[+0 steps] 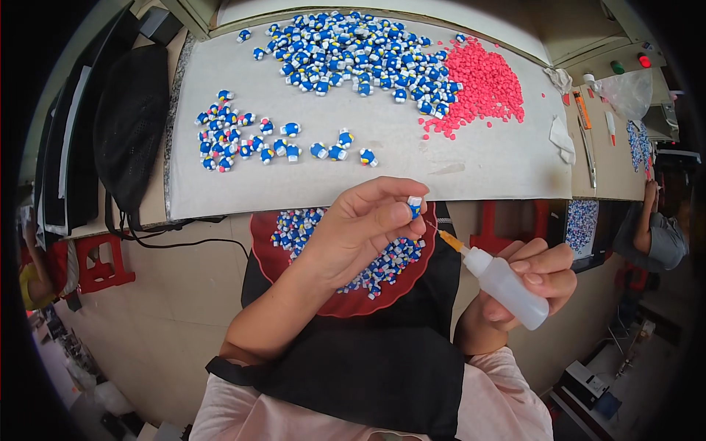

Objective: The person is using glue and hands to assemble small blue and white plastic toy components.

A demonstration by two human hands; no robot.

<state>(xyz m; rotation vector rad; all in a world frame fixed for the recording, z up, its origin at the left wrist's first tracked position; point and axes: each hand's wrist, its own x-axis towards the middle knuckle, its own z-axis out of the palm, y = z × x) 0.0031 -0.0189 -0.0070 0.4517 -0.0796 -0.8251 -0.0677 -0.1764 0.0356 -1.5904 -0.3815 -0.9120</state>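
Observation:
Between thumb and fingertips, my left hand [353,231] pinches a small blue-and-white plastic figure [415,206]. My right hand [543,270] is wrapped round a translucent squeeze bottle [509,291], tilted so that its orange needle tip [451,240] points up and left at the figure. The thin needle ends close to the figure; whether they touch I cannot tell. Below my left hand, a red scalloped tray [266,250] rests on my lap, holding many similar figures. Farther off, a small group of figures [220,140], some with pink spots, lies on the white-covered table [471,173].
A large heap of blue-and-white figures [353,55] and a pile of pink discs [485,81] lie at the table's back. Crumpled white tissue [562,140] and tweezers [589,158] are at the right. A black bag [132,132] hangs at the left. Another person [658,228] sits far right.

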